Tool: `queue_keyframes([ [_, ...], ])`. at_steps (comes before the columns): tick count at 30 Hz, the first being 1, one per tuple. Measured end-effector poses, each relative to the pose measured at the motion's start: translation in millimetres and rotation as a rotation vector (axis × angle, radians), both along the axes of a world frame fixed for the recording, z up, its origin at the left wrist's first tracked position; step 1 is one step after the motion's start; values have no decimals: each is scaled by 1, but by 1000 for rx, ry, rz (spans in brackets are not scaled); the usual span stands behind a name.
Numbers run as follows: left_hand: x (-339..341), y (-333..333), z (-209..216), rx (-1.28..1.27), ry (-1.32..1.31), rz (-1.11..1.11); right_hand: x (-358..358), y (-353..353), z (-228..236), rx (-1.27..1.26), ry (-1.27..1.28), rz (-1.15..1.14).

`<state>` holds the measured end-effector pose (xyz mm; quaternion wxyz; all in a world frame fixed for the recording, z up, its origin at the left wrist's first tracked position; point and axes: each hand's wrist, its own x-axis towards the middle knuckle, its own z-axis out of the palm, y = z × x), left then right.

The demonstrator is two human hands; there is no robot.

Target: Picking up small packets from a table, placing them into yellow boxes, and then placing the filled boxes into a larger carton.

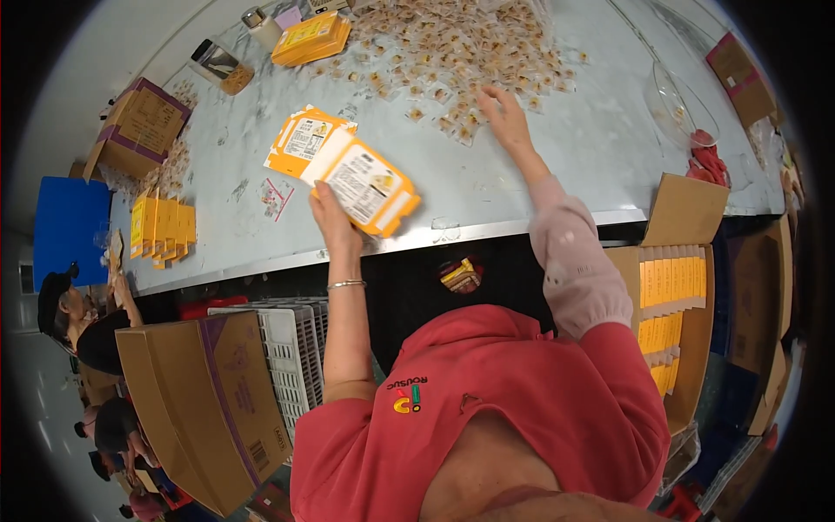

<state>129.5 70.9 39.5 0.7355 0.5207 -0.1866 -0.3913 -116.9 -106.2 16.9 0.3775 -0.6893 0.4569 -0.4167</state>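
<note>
My left hand (334,216) grips the lower edge of a yellow and white carton (369,186), tilted over the front of the table. The carton's white end flap points up and to the left. Just behind it, flattened yellow cartons (301,137) lie on the tabletop. Out to the right, my right hand (508,122) reaches forward with fingers apart, at the near edge of a wide heap of small clear packets (461,48). Nothing shows between its fingers. A small printed bag (277,198) lies left of the carton.
Stacked yellow cartons (310,38), a jar (222,65) and a bottle (261,28) stand at the back left. More cartons (162,224) stand near the left edge. At my right, an opened cardboard box (691,348) holds rows of yellow cartons. Co-workers are at the far left.
</note>
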Motion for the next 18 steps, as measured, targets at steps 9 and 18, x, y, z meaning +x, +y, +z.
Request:
queue_keyframes([
  [9,115,3,-64,303,-797,254,13,43,-43,-493,756,-50],
  [18,0,-43,-12,-63,-1300,-64,-78,-2,-27,-62,-151,-111],
])
